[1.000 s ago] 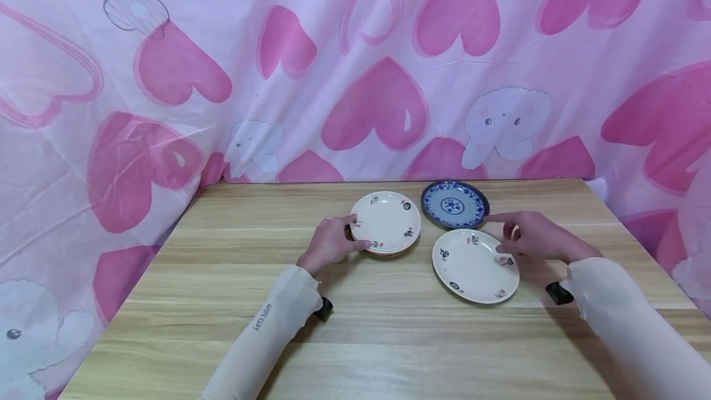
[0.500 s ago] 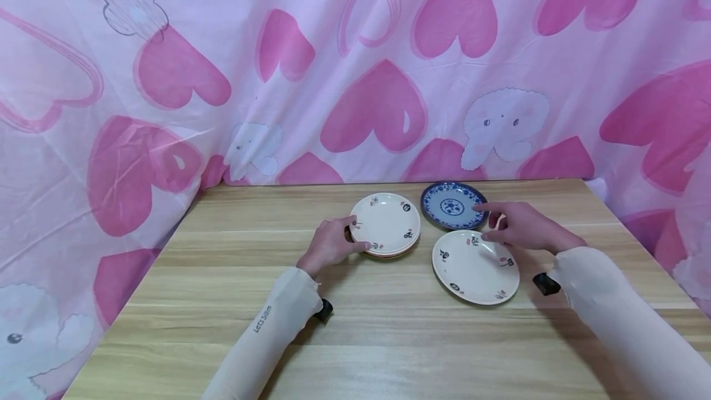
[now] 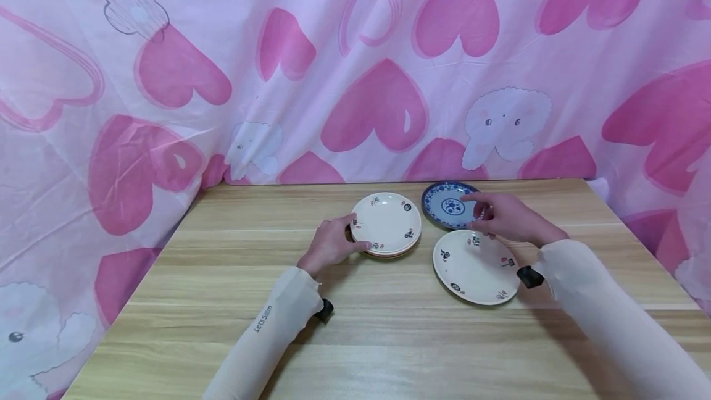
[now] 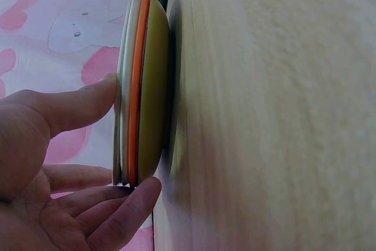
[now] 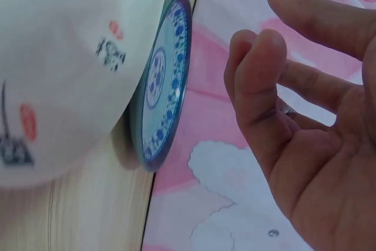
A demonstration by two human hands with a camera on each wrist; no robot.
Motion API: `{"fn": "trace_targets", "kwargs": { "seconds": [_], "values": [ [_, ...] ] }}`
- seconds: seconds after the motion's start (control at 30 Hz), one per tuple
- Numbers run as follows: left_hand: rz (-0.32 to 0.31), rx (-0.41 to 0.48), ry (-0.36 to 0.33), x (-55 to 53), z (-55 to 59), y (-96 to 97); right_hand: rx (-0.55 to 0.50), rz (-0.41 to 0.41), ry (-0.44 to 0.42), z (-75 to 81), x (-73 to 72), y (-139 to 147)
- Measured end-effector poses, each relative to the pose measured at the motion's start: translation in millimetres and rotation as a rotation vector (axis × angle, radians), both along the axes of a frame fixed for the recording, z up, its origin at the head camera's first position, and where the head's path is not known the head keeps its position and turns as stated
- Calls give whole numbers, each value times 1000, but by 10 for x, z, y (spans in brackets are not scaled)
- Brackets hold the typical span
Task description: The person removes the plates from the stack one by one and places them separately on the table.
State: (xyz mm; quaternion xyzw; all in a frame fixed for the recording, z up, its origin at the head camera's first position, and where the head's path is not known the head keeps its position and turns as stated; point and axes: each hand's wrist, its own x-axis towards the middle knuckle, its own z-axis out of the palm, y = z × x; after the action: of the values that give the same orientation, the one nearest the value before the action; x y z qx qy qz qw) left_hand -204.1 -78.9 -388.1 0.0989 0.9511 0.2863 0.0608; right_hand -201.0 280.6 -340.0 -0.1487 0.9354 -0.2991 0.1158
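Observation:
On the table's left-centre stands a stack of plates [image 3: 387, 224], topped by a small cream plate with black and red marks. My left hand [image 3: 330, 242] grips the stack at its near left rim, thumb and fingers spread around the edge. Below the cream layers, the left wrist view shows an orange plate [image 4: 138, 86] and an olive-yellow one [image 4: 153, 86]. My right hand [image 3: 511, 218] hovers with nothing in it, fingers loosely bent, overlapping the right rim of a blue-and-white patterned plate [image 3: 447, 202]. Nearer me lies a larger white plate [image 3: 478, 270] with similar marks.
The wooden table [image 3: 389, 350] ends at the back against a pink curtain [image 3: 378, 17] printed with hearts, which also hangs at both sides. The blue plate sits near that back edge, close behind the larger white plate.
My right hand has moved left and slightly back, from the white plate's right side to over the blue plate's rim. The left hand and the plates have stayed put.

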Motion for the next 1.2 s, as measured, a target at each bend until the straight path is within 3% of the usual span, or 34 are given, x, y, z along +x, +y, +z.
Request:
{"fn": "trace_targets", "kwargs": {
  "seconds": [0.33,1.2],
  "values": [
    [4,22,16,12,1,12,-30,26,26,-7,-94,-206],
    [21,77,44,-10,-27,26,-136,1,-86,-268,-296,-780]
  ]
}}
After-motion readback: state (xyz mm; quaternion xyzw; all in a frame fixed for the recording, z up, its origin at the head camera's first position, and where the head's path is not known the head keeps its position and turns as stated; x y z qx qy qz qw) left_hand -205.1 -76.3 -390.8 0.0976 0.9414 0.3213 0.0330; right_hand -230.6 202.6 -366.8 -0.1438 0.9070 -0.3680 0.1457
